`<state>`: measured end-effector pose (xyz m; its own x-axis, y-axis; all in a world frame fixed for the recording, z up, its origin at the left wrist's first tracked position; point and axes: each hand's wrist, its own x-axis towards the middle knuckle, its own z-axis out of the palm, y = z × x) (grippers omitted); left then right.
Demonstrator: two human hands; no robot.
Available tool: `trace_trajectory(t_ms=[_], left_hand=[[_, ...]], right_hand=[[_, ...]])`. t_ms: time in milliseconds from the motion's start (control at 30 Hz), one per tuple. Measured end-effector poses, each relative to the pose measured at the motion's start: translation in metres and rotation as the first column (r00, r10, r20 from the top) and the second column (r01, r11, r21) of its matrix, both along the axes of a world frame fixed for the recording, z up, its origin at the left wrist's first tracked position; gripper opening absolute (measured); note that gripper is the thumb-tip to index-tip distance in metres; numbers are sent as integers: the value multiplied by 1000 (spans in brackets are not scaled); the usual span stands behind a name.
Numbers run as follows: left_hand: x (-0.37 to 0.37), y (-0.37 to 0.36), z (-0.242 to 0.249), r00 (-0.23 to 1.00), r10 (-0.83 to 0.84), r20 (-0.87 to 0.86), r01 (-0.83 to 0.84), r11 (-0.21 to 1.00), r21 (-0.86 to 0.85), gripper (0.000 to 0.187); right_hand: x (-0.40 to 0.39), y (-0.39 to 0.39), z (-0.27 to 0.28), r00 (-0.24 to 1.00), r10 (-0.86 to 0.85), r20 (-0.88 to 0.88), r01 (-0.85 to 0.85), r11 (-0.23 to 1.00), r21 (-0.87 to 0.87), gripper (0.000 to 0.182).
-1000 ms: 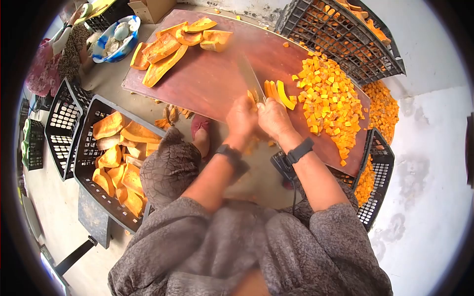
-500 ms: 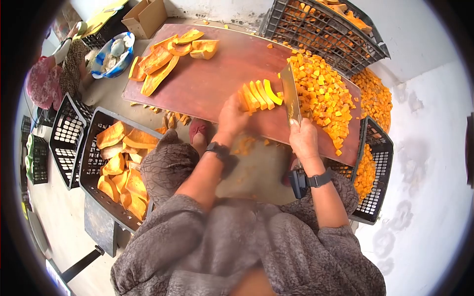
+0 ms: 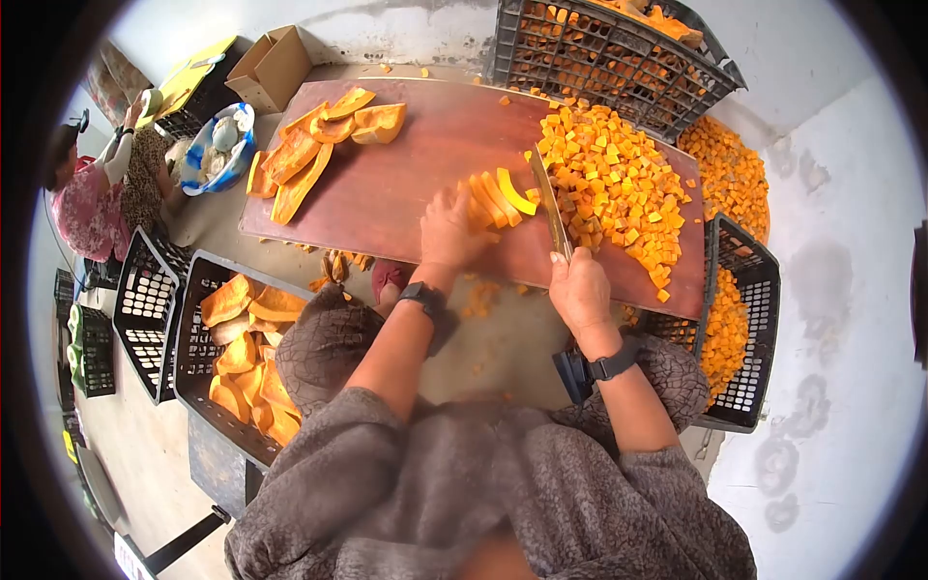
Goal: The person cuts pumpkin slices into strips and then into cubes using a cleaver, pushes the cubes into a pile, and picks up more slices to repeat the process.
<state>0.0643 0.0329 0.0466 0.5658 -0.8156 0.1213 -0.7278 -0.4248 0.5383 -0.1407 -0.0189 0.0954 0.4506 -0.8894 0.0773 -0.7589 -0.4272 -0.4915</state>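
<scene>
My right hand (image 3: 581, 290) grips the handle of a cleaver (image 3: 549, 201), whose blade stands on edge between the pumpkin strips and a heap of pumpkin cubes (image 3: 619, 179). Under the curled fingers of my left hand (image 3: 450, 230), the pumpkin strips (image 3: 495, 200) lie side by side on the reddish-brown board (image 3: 387, 184); the hand partly hides them. A bright curved strip (image 3: 517, 192) leans slightly apart at their right end, close to the blade. At the board's far left lie several large peeled pumpkin pieces (image 3: 307, 155).
A black crate (image 3: 184, 333) of pumpkin pieces stands left of my knees. Another crate (image 3: 764, 338) with cubes is at right, near a cube pile (image 3: 730, 179) by the wall. A full crate (image 3: 590, 68) stands behind the board. A person (image 3: 92, 208) sits at far left near a blue-white basin (image 3: 217, 174).
The cleaver has shifted slightly left in view and its blade appears more edge-on. Fewer strips show beside my left hand. The whole view has also shifted a little.
</scene>
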Motion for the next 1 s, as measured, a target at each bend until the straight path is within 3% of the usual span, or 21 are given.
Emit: trace_trajectory(t_ms=[267,467,567,833,1000], left_hand=[[-16,-12,-11,999,-29,30,28,999,35,92],[-18,-16,-22,997,-19,72,24,997,-75,89],[-17,-15,-24,998,-9,57,16,993,-119,89],[-2,-14,-26,983,178,53,-175,983,-62,77],[28,-9,-40,947,313,68,-301,942,-147,71]], right_hand=[[-6,-5,0,996,76,-37,-75,996,40,32],[0,-16,-9,983,183,-19,-183,983,-13,25],[10,-16,-6,975,220,-39,-218,974,66,30],[50,-26,-8,919,392,47,-394,918,52,26],[96,-22,-21,924,370,96,-374,927,28,23]])
